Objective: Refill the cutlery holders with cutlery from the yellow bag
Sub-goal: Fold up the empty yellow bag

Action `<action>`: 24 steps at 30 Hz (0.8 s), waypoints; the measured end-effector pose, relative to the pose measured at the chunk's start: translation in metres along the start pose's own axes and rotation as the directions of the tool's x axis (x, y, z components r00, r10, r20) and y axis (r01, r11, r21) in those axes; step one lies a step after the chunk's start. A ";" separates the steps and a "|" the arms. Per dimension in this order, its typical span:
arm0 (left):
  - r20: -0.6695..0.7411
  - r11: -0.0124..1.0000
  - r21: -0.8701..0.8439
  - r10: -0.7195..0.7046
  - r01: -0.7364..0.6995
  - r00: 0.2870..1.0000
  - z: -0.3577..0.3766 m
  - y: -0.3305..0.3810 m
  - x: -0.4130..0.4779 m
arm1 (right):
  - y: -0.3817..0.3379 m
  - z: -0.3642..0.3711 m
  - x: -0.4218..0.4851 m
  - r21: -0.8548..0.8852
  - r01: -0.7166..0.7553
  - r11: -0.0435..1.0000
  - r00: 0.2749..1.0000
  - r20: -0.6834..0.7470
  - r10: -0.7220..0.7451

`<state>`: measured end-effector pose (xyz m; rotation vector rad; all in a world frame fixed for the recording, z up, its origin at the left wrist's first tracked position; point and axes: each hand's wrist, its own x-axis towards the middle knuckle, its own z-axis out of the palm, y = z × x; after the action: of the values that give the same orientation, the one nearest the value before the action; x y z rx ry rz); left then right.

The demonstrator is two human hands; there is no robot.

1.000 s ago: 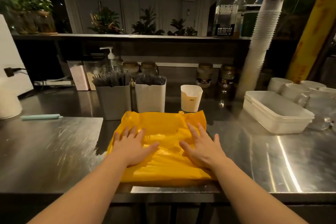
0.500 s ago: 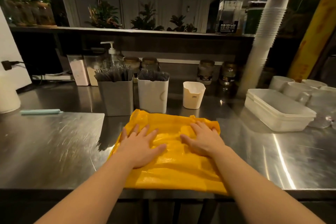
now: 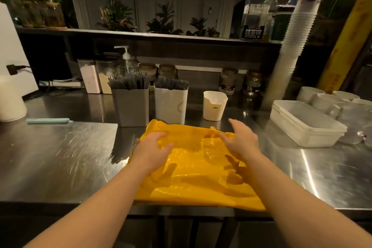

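The yellow bag (image 3: 193,169) lies flat and crumpled on the steel counter (image 3: 60,157), reaching the near edge. My left hand (image 3: 153,151) is on its far left part, fingers curled down into the plastic and thumb out to the right. My right hand (image 3: 241,143) hovers at the bag's far right edge, fingers spread and blurred. Just behind the bag stand a grey holder (image 3: 130,106) and a white holder (image 3: 171,104), both packed with dark cutlery, and a small white cup (image 3: 214,104). The bag's contents are hidden.
White lidded containers (image 3: 306,125) and mugs (image 3: 322,96) sit at the right, with a tall stack of cups (image 3: 291,36) behind. A teal clip (image 3: 48,120) lies at the left. A soap pump (image 3: 125,60), canisters and jars line the back wall.
Both hands slid from the bag's middle to its far edge. My left fingers went from flat to curled into the plastic. My right hand lifted off the bag.
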<state>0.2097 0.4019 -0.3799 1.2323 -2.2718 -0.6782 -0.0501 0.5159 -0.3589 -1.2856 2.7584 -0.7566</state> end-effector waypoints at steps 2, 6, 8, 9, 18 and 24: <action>-0.258 1.000 0.009 -0.005 0.008 0.966 -0.012 0.002 -0.003 | 0.011 -0.021 -0.009 -0.153 -0.168 0.974 0.985 0.004 0.171; -0.122 0.901 0.252 -0.333 0.354 0.935 -0.051 -0.005 -0.003 | 0.023 -0.038 -0.029 -0.205 -0.283 0.937 0.883 0.326 0.338; 0.071 0.877 0.250 -0.440 0.411 0.895 -0.060 -0.004 -0.004 | 0.017 -0.035 -0.035 -0.062 -0.318 0.946 0.841 0.442 0.311; 0.131 0.880 0.232 -0.450 0.414 0.883 -0.063 -0.002 -0.006 | 0.012 -0.034 -0.036 -0.004 -0.327 0.945 0.839 0.459 0.292; 0.351 0.753 -0.216 -0.534 0.621 0.769 -0.087 -0.024 0.008 | 0.029 -0.046 -0.034 0.557 -0.452 0.697 0.835 0.539 0.111; 0.598 0.449 -0.526 -0.409 0.723 0.689 -0.093 -0.044 -0.004 | 0.045 -0.049 -0.037 0.725 -0.514 0.459 0.832 0.551 0.062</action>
<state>0.2956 0.3660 -0.3357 1.4944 -1.3955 -2.0456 -0.0679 0.5881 -0.3424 -0.5869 1.6736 -1.3222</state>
